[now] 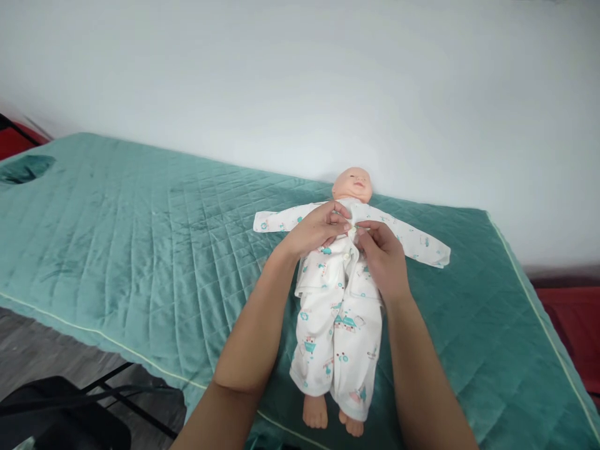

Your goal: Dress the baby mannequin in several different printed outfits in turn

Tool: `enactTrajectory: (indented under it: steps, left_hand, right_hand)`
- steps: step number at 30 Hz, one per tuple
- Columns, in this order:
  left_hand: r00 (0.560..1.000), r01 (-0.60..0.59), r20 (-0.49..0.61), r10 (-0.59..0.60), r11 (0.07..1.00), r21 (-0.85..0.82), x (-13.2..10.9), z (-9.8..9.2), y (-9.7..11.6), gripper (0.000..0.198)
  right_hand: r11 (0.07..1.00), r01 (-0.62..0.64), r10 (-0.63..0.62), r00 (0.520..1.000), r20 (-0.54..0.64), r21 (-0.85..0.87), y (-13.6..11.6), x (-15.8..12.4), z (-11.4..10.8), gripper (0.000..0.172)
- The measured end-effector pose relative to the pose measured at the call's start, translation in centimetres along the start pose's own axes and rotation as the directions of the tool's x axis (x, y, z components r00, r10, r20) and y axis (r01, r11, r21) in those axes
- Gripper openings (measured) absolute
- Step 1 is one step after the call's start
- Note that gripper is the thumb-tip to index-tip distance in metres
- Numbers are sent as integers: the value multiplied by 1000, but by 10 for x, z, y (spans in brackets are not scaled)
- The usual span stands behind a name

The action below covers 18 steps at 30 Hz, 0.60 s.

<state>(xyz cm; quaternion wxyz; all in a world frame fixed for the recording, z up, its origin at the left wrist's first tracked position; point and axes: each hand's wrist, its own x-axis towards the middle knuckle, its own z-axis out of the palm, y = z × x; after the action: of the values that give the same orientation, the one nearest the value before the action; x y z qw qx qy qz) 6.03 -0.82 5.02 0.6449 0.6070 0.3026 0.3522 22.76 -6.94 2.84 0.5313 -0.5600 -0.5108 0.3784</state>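
A baby doll (352,184) lies on its back, its arms spread to both sides. It wears a white printed pajama top (323,269) and matching pajama pants (313,350); its bare feet stick out below. My left hand (323,224) pinches one front edge of the top at the chest. Close beside it, my right hand (382,250) has its fingertips closed on the opposite front edge, by a small button. Below my hands the top's front hangs apart, with another button (347,257) showing. The fingertips partly hide the button between them.
A green quilted cover (187,250) with a hole at its far left lies over the bed. Behind it stands a white wall (281,81). A black chair or bag (65,412) is at the lower left. Red objects (569,319) sit beyond the right edge.
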Motion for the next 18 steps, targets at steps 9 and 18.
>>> enactTrajectory:
  steps: [9, 18]
  left_hand:
    - [1000, 18, 19, -20, 997, 81, 0, -6, 2, 22]
    - [998, 67, -13, -66, 993, 102, -1, -4, 7, 29]
  right_hand:
    - [999, -36, 35, 999, -36, -36, -6, 1, 4, 19]
    - [997, -55, 54, 998, -20, -50, -5, 3, 1, 19]
